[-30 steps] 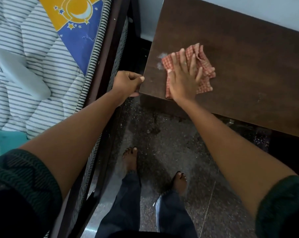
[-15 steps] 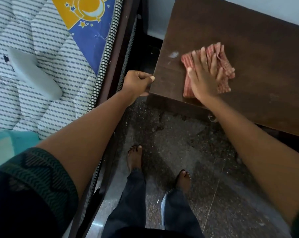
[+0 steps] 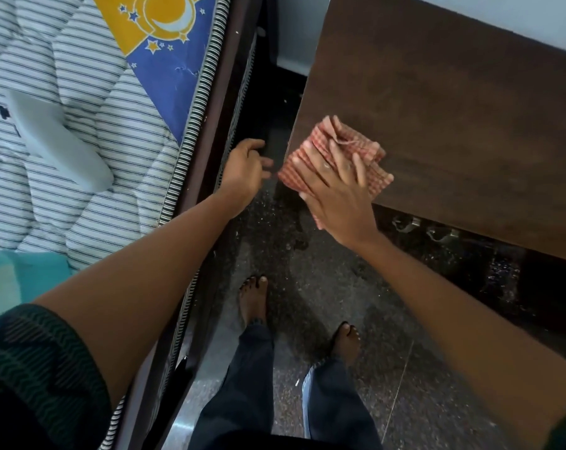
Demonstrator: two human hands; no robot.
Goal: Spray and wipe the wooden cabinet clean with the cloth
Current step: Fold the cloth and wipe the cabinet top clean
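While a white spray bottle (image 3: 59,147) is lying on the striped mattress (image 3: 112,131) at far left, the left hand (image 3: 244,172) is hovering in the gap beside the wooden cabinet (image 3: 454,118), fingers loosely apart and holding nothing. Further right, the right hand (image 3: 338,190) is pressing flat (fingers spread) on the checked cloth (image 3: 333,159), which is overhanging the cabinet's near left corner.

cloth (image 3: 337,164) on cabinet (image 3: 454,125) corner, mattress (image 3: 80,125) left

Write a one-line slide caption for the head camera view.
Right hand presses a red checked cloth flat on the wooden cabinet top's near-left corner; left hand hovers open beside it.
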